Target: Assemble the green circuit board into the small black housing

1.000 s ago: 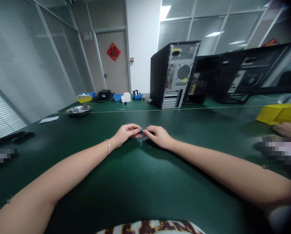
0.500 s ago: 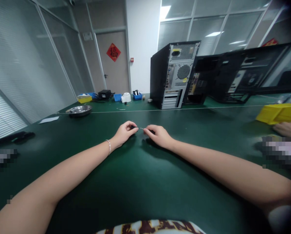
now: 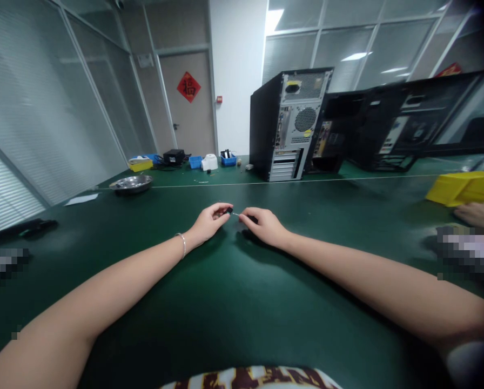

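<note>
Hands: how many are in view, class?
3. Left hand, pinching a small dark part, and right hand sit close together centre-frame; a co-worker's hand lies at the right edge. Its partner may be hidden.

The small part [image 3: 229, 210] pinched in the left hand [image 3: 208, 221] is black. The thin pin [image 3: 235, 214] pinched in the right hand [image 3: 264, 227] is silvery. Under the grip the table mat [image 3: 234, 302] is plain dark green. Beyond the grip a thin white line [image 3: 226, 184] crosses the mat. Far right of the grip the bin [image 3: 464, 188] is bright yellow. Beyond it to the left the bowl [image 3: 132, 183] is silver. Behind it the computer tower [image 3: 266, 124] is black, with a grey back.

Computer tower [image 3: 288, 125], metal bowl [image 3: 131, 184], yellow bin [image 3: 463, 188]
</note>
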Tool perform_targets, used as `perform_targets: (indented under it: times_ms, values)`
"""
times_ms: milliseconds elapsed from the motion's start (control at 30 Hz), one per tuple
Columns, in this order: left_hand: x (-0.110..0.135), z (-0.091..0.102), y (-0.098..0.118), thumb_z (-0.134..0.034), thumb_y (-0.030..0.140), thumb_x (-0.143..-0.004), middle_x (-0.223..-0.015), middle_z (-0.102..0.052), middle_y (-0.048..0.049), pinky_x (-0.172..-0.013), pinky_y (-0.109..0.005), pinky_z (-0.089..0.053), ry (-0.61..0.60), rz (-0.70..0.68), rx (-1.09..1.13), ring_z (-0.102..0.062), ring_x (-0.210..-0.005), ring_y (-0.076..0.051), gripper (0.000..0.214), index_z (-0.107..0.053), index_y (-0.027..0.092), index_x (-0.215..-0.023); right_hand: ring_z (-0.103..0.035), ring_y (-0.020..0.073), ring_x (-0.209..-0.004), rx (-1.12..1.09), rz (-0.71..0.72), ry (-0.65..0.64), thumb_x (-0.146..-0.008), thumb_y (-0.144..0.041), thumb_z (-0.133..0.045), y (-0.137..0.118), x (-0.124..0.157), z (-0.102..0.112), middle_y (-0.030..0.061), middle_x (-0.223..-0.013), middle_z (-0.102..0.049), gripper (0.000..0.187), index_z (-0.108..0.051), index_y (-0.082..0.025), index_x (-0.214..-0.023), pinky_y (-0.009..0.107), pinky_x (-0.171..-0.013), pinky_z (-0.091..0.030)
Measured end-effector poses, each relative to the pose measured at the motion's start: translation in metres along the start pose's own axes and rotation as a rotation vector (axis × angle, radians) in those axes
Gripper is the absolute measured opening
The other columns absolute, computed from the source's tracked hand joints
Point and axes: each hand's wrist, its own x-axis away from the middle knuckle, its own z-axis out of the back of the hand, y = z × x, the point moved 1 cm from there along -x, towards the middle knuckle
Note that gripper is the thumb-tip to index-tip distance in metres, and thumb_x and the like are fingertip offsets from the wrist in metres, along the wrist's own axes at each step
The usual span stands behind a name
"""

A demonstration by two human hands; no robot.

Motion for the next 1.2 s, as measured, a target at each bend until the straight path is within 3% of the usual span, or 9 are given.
perform_targets:
  times_ms: [167, 433, 600, 767, 1200]
  values:
    - [0.0021, -0.0019, 0.0018, -0.062, 0.02, -0.086, -0.112, -0.066, -0.0118, -0.087, -0.035, -0.053, -0.074, 0.006, 0.009, -0.067, -0.092, -0.018, 0.033, -0.063, 0.013, -0.118, -0.062, 0.0171, -0.08, 0.017, 0.007, 0.001, -0.096, -0.032, -0.048, 0.0009, 0.0001, -0.0008, 0.0039, -0.089, -0.072, 0.026, -0.069, -0.02, -0.087, 0.025, -0.071, -0.042]
    - [0.0027, -0.0012, 0.0033, -0.063, 0.028, -0.086, -0.099, -0.072, -0.0096, -0.079, -0.033, -0.053, -0.081, -0.008, -0.057, -0.066, -0.085, -0.018, 0.027, -0.07, 0.015, -0.109, -0.06, 0.0174, -0.077, 0.067, -0.023, 0.002, -0.095, -0.032, -0.049, 0.0028, 0.0003, -0.0003, 0.0044, -0.088, -0.071, 0.025, -0.071, -0.022, -0.089, 0.026, -0.067, -0.04]
    - [0.0041, -0.0006, 0.0061, -0.075, 0.027, -0.077, -0.11, -0.069, -0.0109, -0.084, -0.035, -0.052, -0.051, -0.047, -0.104, -0.065, -0.09, -0.021, 0.028, -0.075, 0.017, -0.102, -0.06, 0.0173, -0.077, 0.076, -0.032, 0.0, -0.094, -0.032, -0.05, 0.0026, 0.0, -0.0002, 0.0039, -0.086, -0.071, 0.025, -0.071, -0.022, -0.087, 0.025, -0.065, -0.038]
    - [0.0042, -0.0016, 0.004, -0.069, 0.029, -0.082, -0.096, -0.074, -0.0102, -0.083, -0.036, -0.055, -0.079, -0.021, -0.046, -0.07, -0.085, -0.021, 0.029, -0.073, 0.016, -0.107, -0.061, 0.0168, -0.078, 0.046, -0.018, -0.02, -0.095, -0.031, -0.049, 0.0022, 0.0002, 0.0005, 0.0032, -0.088, -0.071, 0.025, -0.07, -0.021, -0.087, 0.025, -0.067, -0.039]
    - [0.0046, -0.0016, 0.0058, -0.073, 0.029, -0.078, -0.096, -0.077, -0.0093, -0.09, -0.038, -0.054, -0.075, 0.027, 0.046, -0.072, -0.089, -0.022, 0.026, -0.076, 0.016, -0.101, -0.061, 0.0165, -0.076, -0.034, -0.005, -0.037, -0.095, -0.033, -0.048, 0.0046, -0.0001, 0.0011, 0.0025, -0.084, -0.071, 0.028, -0.07, -0.02, -0.085, 0.025, -0.068, -0.041]
